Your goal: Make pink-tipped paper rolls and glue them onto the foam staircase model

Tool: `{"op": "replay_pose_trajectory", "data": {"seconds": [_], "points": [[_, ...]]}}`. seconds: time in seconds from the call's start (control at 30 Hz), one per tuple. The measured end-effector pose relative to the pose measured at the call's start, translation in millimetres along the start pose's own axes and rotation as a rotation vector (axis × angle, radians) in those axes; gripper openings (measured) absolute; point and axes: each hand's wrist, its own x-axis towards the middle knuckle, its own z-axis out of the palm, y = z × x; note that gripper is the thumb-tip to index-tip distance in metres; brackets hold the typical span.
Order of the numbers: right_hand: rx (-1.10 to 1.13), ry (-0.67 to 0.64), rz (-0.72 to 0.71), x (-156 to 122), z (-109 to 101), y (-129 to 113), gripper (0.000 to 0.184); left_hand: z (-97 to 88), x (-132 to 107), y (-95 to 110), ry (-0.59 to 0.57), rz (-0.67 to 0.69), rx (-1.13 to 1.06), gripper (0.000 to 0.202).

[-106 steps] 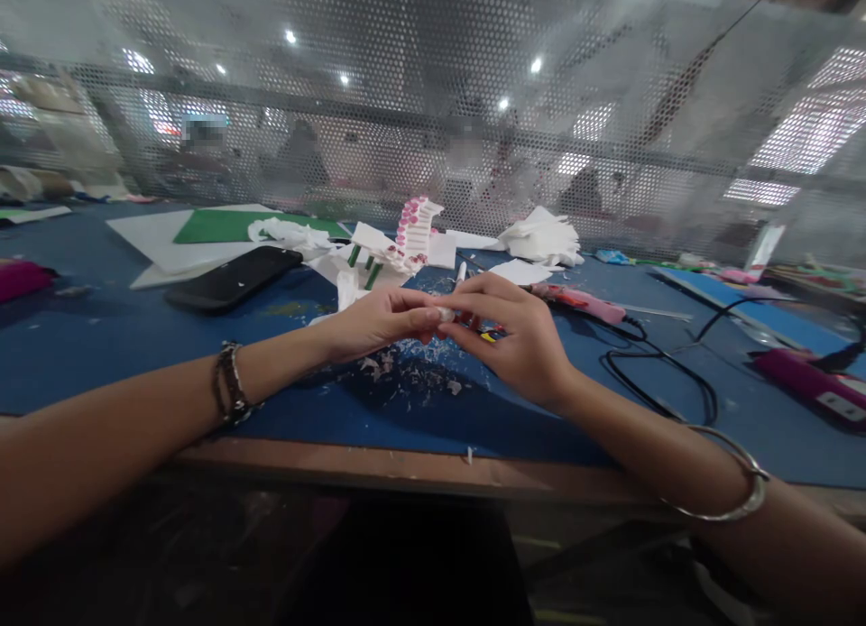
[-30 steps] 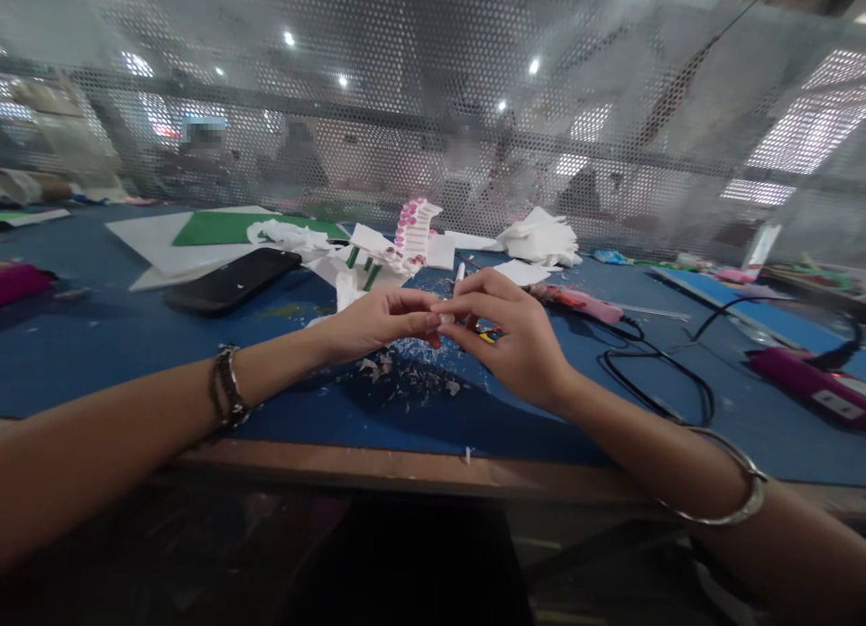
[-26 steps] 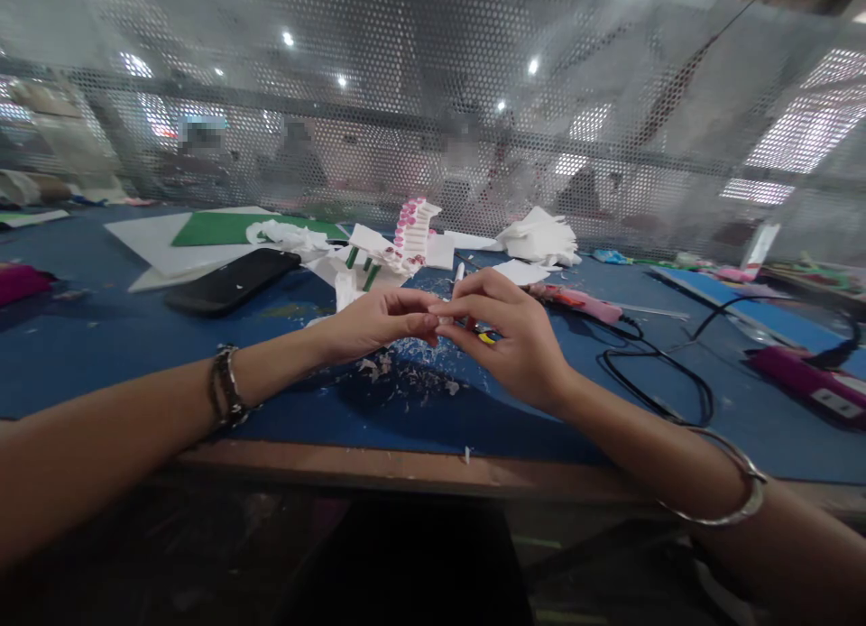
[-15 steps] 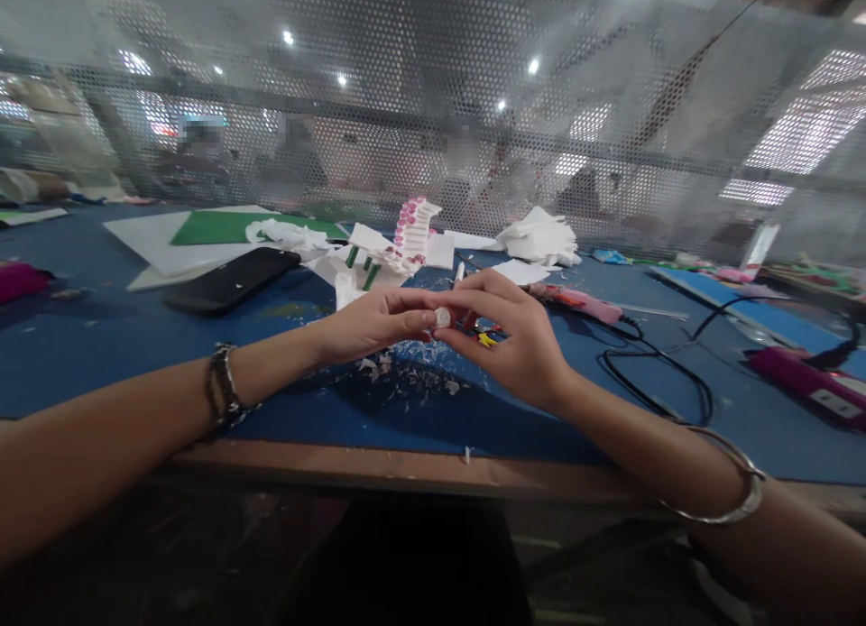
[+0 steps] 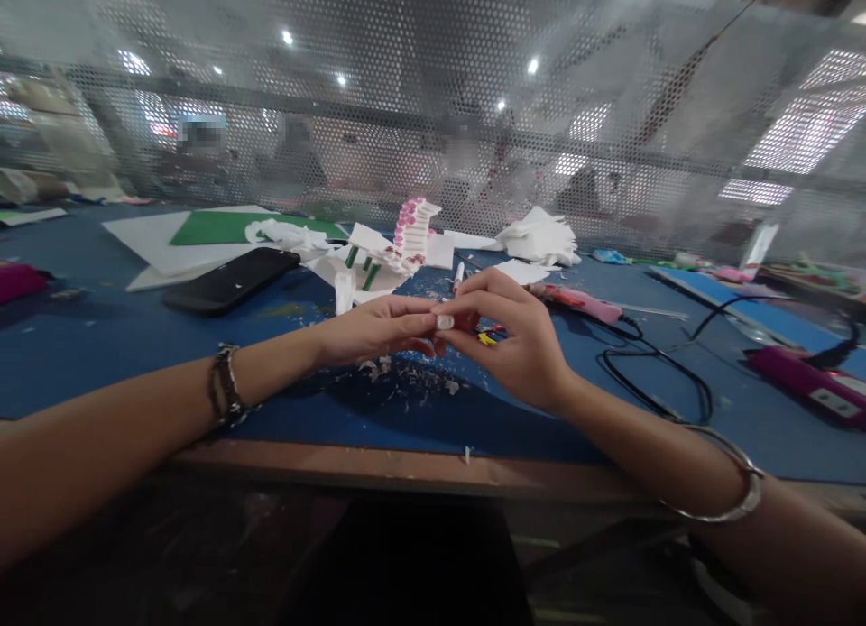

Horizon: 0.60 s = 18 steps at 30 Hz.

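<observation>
A small white piece (image 5: pixel 445 322), rounded and of a material I cannot make out, is pinched between the fingertips of both hands above the blue table (image 5: pixel 284 423). My left hand (image 5: pixel 375 328) reaches it from the left, thumb and fingers closed on its edge. From the right, my right hand (image 5: pixel 511 333) grips it between thumb and forefinger. White shavings (image 5: pixel 412 378) lie scattered on the table beneath. Just behind the hands stands a white model (image 5: pixel 369 241) with green legs and a pink-edged row of white strips (image 5: pixel 415 225).
A black phone (image 5: pixel 231 281) lies at left, near white and green sheets (image 5: pixel 253 228). To the right are a pink glue gun (image 5: pixel 585 305) with a looping black cable (image 5: pixel 649 393) and a purple power strip (image 5: pixel 805 387). A perforated metal screen (image 5: pixel 379 112) rises behind.
The white piece has turned between my fingertips, now showing a flatter, wider side. My left fingers have shifted slightly lower; the things on the table stay where they were.
</observation>
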Motion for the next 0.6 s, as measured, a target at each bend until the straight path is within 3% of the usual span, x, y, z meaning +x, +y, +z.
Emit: {"op": "replay_pose_trajectory", "data": {"seconds": [0.23, 0.43, 0.6], "points": [[-0.001, -0.013, -0.025, 0, 1, -2, 0.021, 1.8, 2, 0, 0.036, 0.002, -0.002, 0.026], [-0.001, 0.037, -0.027, 0, 1, -1, 0.018, 1.7, 3, -3, 0.041, 0.095, 0.040, 0.028], [-0.006, 0.032, 0.041, 0, 4, 2, 0.018, 11.8, 2, 1, 0.086, 0.098, 0.234, 0.032]]}}
